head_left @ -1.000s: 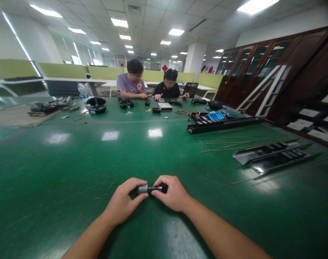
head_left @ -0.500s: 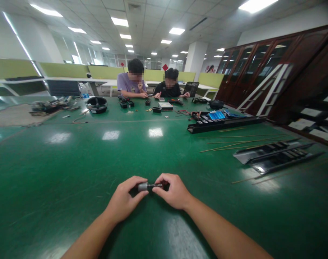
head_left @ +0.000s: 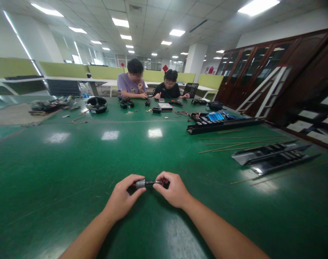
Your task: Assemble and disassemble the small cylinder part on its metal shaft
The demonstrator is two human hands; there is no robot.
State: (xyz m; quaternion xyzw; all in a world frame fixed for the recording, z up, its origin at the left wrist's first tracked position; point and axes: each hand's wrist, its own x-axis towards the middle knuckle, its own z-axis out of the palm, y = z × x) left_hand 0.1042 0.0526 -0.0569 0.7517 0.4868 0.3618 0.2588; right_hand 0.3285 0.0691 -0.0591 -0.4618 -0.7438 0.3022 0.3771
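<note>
Low above the green table, a small silver-grey cylinder (head_left: pixel 140 184) is pinched between the thumb and fingers of my left hand (head_left: pixel 126 196). A thin dark shaft (head_left: pixel 149 182) runs from the cylinder's right end toward my right hand (head_left: pixel 173 189). My right thumb and fingertips are closed on the shaft's far end, where a small metallic tip and something reddish-brown show. The fingers hide part of both ends, and the exact kind of part cannot be made out.
The green table (head_left: pixel 85 154) stretches ahead. Thin brass-coloured rods (head_left: pixel 234 145) and black metal channels (head_left: pixel 277 158) lie at right. A long black rail (head_left: pixel 223 125) lies farther back. Two people (head_left: pixel 131 84) sit across the table, near small black boxes (head_left: pixel 156 110) and a headset (head_left: pixel 97 104).
My left hand has shifted slightly left with the grey cylinder, and more of the dark shaft shows between the hands. My right hand has stayed almost in place.
</note>
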